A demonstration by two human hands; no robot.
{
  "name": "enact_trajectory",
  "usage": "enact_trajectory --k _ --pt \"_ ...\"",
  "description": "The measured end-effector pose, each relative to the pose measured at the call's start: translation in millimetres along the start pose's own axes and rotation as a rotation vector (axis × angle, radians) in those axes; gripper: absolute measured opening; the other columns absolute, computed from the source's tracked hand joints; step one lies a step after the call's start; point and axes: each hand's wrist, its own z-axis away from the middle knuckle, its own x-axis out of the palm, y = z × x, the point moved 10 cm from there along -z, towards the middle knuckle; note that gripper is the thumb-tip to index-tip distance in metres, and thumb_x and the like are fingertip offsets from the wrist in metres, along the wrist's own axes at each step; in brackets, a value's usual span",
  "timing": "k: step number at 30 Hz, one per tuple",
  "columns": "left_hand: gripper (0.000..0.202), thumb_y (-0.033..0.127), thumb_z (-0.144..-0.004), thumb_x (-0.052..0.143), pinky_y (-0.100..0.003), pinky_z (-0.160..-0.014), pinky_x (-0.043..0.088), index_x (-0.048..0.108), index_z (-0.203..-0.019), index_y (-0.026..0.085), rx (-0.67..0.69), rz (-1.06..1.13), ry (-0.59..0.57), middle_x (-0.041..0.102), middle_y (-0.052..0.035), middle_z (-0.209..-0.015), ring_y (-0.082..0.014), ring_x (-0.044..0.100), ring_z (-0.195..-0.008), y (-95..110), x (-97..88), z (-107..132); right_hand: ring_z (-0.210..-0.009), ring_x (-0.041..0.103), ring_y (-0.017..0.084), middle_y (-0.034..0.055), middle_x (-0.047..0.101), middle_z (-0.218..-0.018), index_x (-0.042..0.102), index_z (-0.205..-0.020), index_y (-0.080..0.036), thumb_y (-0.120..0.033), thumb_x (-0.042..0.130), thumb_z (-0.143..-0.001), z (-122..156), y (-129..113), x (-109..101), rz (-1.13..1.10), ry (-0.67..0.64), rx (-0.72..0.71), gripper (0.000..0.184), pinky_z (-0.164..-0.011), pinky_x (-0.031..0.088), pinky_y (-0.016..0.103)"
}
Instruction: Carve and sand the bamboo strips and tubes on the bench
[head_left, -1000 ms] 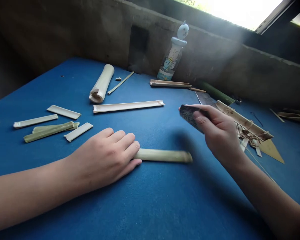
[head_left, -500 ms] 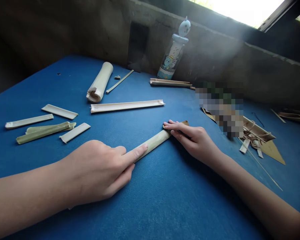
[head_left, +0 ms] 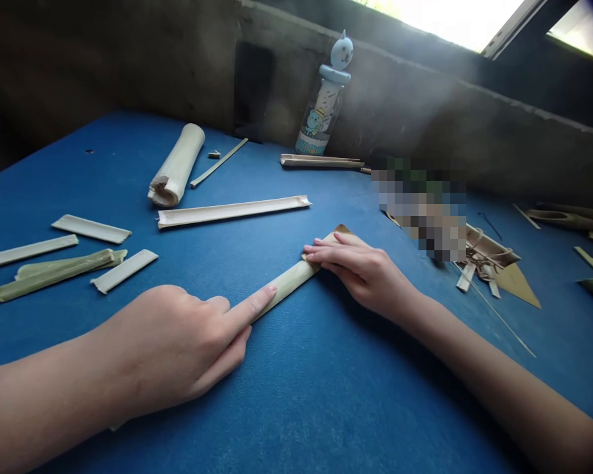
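Observation:
A pale green bamboo strip (head_left: 291, 280) lies diagonally on the blue table (head_left: 326, 395) between my hands. My left hand (head_left: 178, 342) presses its near end with the index finger stretched out and the other fingers loosely curled. My right hand (head_left: 360, 266) lies flat across the strip's far end, fingers stretched out and together. Neither hand holds anything.
A long split bamboo piece (head_left: 232, 210) and a short bamboo tube (head_left: 175, 164) lie beyond the hands. Several cut strips (head_left: 54, 270) sit at the left. A cartoon bottle (head_left: 323, 105) stands against the concrete wall. Bamboo scraps and string (head_left: 489, 253) lie at the right.
My right hand no longer holds the dark tool and now rests on the strip's far end. The strip has swung from level to diagonal. My left hand went from flat to one pressing finger.

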Motion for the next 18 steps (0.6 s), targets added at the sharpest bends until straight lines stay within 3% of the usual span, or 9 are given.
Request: enact_trajectory --k 8,18 --pt "0.057 0.032 -0.107 0.030 -0.037 -0.045 0.024 0.045 -0.163 0.029 -0.031 -0.006 -0.005 0.065 0.0012 -0.065 -0.0209 0.053 -0.041 -1.4 0.5 1.2 -0.131 0.073 0.027 0.0055 0.080 -0.132 0.077 -0.119 -0.027 -0.015 0.050 -0.108 -0.2 -2.1 -2.4 0.027 0.007 -0.006 0.032 -0.126 0.046 0.058" --pt "0.057 0.033 -0.108 0.029 -0.036 -0.045 0.021 0.046 -0.162 0.029 -0.016 -0.006 0.006 0.065 0.0019 -0.065 -0.0198 0.051 -0.039 0.0 -1.0 1.5 -0.135 0.071 0.027 0.0060 0.079 -0.135 0.079 -0.120 -0.027 -0.019 0.054 -0.107 -2.6 9.1 1.7 -0.143 0.000 0.059 0.030 -0.126 0.049 0.051"
